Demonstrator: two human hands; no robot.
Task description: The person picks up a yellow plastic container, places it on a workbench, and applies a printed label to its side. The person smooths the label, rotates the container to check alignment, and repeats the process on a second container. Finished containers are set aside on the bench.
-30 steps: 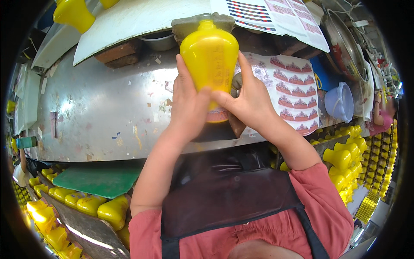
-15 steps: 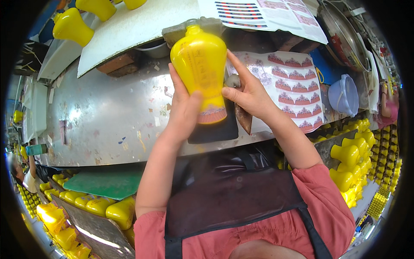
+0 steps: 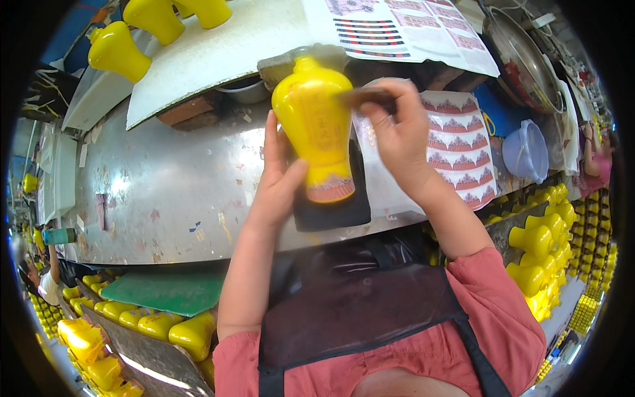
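A glossy yellow vase-shaped bottle (image 3: pixel 316 112) lies on a black pad (image 3: pixel 334 217), its neck toward a grey, damp-looking block (image 3: pixel 274 66). Faint printed decoration runs down its front, and a pink-brown band circles its base. My left hand (image 3: pixel 278 175) grips the bottle's left side, thumb across the lower front. In my right hand (image 3: pixel 400 132) is a flat brown scraper (image 3: pixel 367 97), pinched between thumb and fingers. Motion blurs it; its tip meets the bottle's upper right side in the view, though I cannot tell whether it touches.
A sheet of pink-brown decals (image 3: pixel 460 149) lies to the right, beside a pale blue bucket (image 3: pixel 526 151). More printed sheets (image 3: pixel 410 30) rest on a raised white board (image 3: pixel 198 63) with several yellow bottles (image 3: pixel 119 53). Further bottles crowd racks (image 3: pixel 539 241) below the metal table (image 3: pixel 152 192).
My right hand has left the bottle and taken up the brown scraper that lay beside it, bringing it to the bottle's upper right. My left hand still holds the bottle.
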